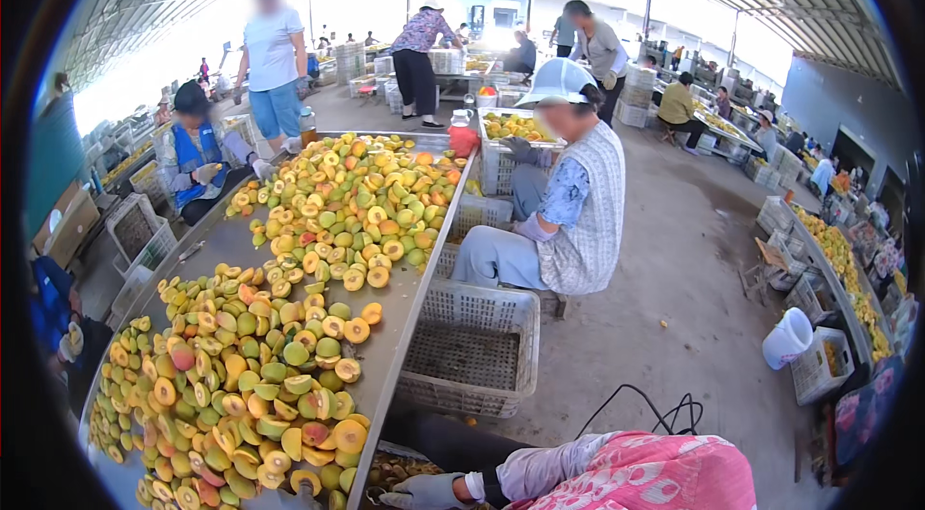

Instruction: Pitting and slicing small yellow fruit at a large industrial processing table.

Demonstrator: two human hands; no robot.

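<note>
At the bottom edge my right hand (pixel 425 492), in a grey glove, is low beside the metal table (pixel 401 358). Its fingertips are on a small looped metal tool (pixel 373 494). Just below is a container of dark fruit pieces (pixel 405 468), partly hidden by my arm and the table edge. My left hand (pixel 289 500), also gloved, is mostly cut off by the frame and lies among the fruit; a finger touches a halved apricot (pixel 303 479). Halved apricots (pixel 246 365), green to orange, some showing stones or hollows, cover the near table.
A second apricot heap (pixel 354 192) lies farther along. An empty plastic crate (pixel 470 344) stands right of the table, with a seated co-worker (pixel 571 199) beyond. Other workers sit at left. A black cable (pixel 643 402) and a white bucket (pixel 788 338) are on the floor.
</note>
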